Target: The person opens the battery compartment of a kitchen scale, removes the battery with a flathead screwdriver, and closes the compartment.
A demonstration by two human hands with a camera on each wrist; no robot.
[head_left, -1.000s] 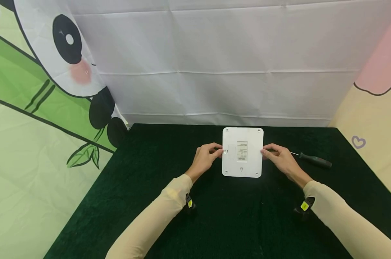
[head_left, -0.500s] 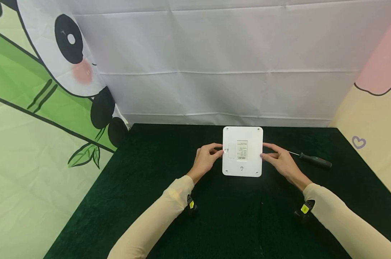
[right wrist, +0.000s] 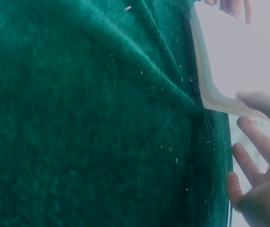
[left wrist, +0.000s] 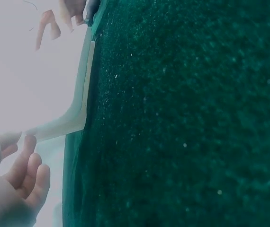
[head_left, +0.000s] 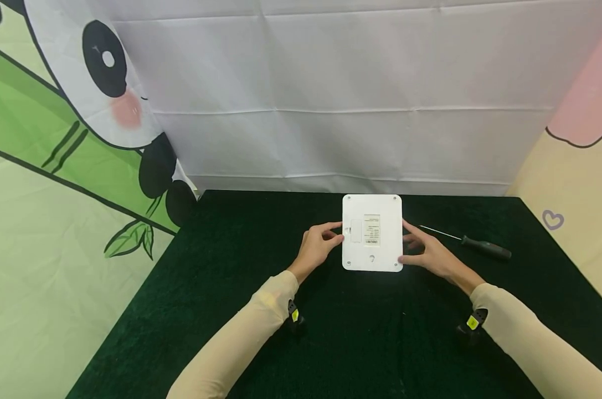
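A white square device (head_left: 380,255) lies with its labelled underside up on the dark green cloth (head_left: 355,332). My left hand (head_left: 320,245) rests at its left edge, with the thumb and forefinger tips against the rim beside a small cover. In the left wrist view the left hand (left wrist: 16,184) has loose fingers just below the device's corner (left wrist: 54,127). My right hand (head_left: 425,252) is beside the right edge with its fingers spread and holds nothing. In the right wrist view the right hand (right wrist: 258,184) has one finger against the device (right wrist: 248,56).
A black-handled screwdriver (head_left: 485,246) lies on the cloth right of my right hand, its shaft pointing left. White sheeting hangs behind the table's far edge. Printed panels stand to the left and right.
My right hand has let go of the device's right edge, spread its fingers and drawn slightly back. The device has shifted a little to the left. My left hand has stayed put.
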